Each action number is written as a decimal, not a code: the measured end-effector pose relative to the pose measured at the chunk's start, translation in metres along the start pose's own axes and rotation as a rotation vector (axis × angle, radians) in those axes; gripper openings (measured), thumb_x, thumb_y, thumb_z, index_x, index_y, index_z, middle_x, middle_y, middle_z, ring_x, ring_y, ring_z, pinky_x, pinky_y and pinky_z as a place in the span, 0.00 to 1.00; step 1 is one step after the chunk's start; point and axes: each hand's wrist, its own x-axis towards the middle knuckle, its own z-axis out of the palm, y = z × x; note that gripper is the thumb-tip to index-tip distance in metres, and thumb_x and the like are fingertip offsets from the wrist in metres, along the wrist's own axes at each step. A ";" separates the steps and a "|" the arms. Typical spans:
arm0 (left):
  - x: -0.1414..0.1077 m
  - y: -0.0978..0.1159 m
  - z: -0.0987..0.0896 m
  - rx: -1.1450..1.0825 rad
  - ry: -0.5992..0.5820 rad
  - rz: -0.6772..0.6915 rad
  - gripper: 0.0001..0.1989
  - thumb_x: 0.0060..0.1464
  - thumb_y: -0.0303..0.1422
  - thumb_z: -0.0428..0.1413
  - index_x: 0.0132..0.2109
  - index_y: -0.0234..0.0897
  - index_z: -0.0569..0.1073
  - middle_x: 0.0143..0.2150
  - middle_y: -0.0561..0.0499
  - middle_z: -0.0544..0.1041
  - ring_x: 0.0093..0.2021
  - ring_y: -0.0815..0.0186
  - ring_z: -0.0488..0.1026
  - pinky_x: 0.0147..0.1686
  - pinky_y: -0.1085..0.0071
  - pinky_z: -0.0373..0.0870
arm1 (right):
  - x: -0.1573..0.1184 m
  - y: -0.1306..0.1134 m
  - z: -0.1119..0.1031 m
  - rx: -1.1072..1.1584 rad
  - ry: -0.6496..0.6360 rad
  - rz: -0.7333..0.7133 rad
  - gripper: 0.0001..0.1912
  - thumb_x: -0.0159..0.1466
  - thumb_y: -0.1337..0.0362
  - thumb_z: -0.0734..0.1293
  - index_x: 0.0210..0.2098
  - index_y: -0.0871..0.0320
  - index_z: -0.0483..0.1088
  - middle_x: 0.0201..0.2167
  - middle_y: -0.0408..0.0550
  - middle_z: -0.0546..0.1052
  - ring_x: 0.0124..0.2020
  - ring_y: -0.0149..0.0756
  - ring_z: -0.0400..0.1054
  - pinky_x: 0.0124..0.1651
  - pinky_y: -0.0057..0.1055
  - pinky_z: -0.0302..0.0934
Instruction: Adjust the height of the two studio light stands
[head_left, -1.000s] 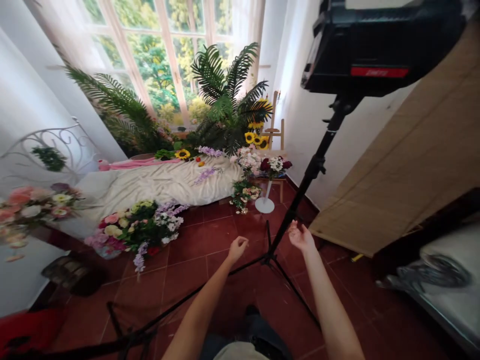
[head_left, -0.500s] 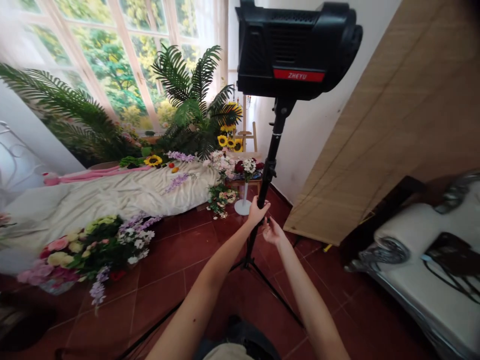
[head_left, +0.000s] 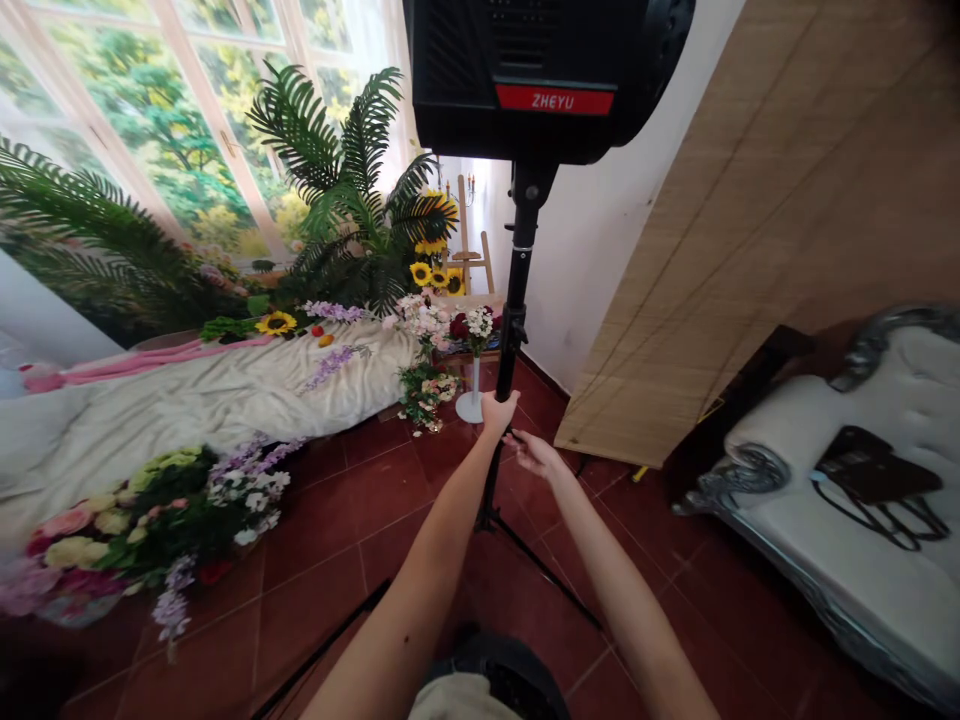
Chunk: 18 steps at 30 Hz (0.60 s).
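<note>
A black studio light (head_left: 555,75) with a red ZHEYU label tops a black stand (head_left: 517,290) in the upper middle. My left hand (head_left: 498,411) is wrapped round the stand's pole, below its upper joint. Just below and to the right, my right hand (head_left: 534,452) has its thumb and index finger pinched at a small dark knob (head_left: 517,437) on the pole, the other fingers loosely curled. The stand's legs (head_left: 551,570) spread over the red tiled floor.
Flower bouquets (head_left: 150,530) and a cream cloth (head_left: 225,390) lie at the left. A white flower stand (head_left: 471,405) is behind the pole. A bamboo blind (head_left: 675,250) hangs right, beside a white sofa (head_left: 810,510) with a dark bag (head_left: 874,470).
The light appears larger and higher, and the pole looks more upright. The whole view has shifted, with the room's objects further left. Both hands remain at the pole.
</note>
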 end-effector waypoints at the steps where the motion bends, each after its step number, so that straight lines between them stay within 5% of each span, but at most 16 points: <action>1: 0.000 0.000 0.001 0.012 0.006 0.003 0.14 0.40 0.39 0.61 0.21 0.32 0.69 0.18 0.52 0.68 0.22 0.70 0.66 0.22 0.76 0.58 | -0.001 0.002 0.000 -0.176 0.076 -0.055 0.06 0.64 0.67 0.61 0.31 0.60 0.68 0.23 0.47 0.77 0.16 0.25 0.62 0.20 0.20 0.60; 4: -0.002 -0.003 0.001 0.028 0.006 0.014 0.12 0.40 0.36 0.60 0.21 0.32 0.69 0.19 0.51 0.68 0.22 0.69 0.67 0.22 0.76 0.58 | -0.009 0.006 -0.001 -0.743 0.291 -0.330 0.03 0.59 0.64 0.67 0.33 0.56 0.69 0.28 0.46 0.77 0.25 0.30 0.68 0.25 0.23 0.61; 8: -0.004 -0.003 0.000 0.015 0.015 0.007 0.11 0.40 0.35 0.60 0.21 0.32 0.69 0.18 0.51 0.68 0.24 0.68 0.68 0.24 0.75 0.60 | -0.019 0.013 -0.006 -1.062 0.499 -0.657 0.10 0.59 0.65 0.66 0.41 0.49 0.70 0.41 0.46 0.76 0.44 0.36 0.69 0.37 0.25 0.62; 11: -0.004 -0.002 0.000 0.032 0.015 -0.001 0.11 0.40 0.34 0.60 0.21 0.32 0.69 0.19 0.50 0.69 0.25 0.66 0.70 0.25 0.75 0.60 | -0.019 0.018 -0.008 -1.071 0.620 -0.615 0.09 0.63 0.57 0.61 0.39 0.50 0.70 0.37 0.48 0.76 0.40 0.38 0.70 0.37 0.28 0.61; 14: -0.004 0.000 -0.001 0.068 -0.002 -0.007 0.10 0.41 0.34 0.60 0.22 0.32 0.69 0.20 0.49 0.70 0.26 0.65 0.71 0.25 0.75 0.61 | -0.015 0.020 -0.006 -0.931 0.577 -0.520 0.20 0.64 0.47 0.55 0.29 0.54 0.68 0.25 0.47 0.75 0.28 0.38 0.70 0.31 0.29 0.60; 18: -0.003 -0.001 -0.001 0.043 -0.030 -0.009 0.10 0.41 0.34 0.60 0.22 0.32 0.69 0.21 0.49 0.71 0.26 0.65 0.71 0.26 0.74 0.62 | -0.012 0.015 0.003 -0.930 0.569 -0.670 0.23 0.61 0.43 0.57 0.24 0.54 0.66 0.23 0.46 0.74 0.27 0.38 0.67 0.33 0.29 0.59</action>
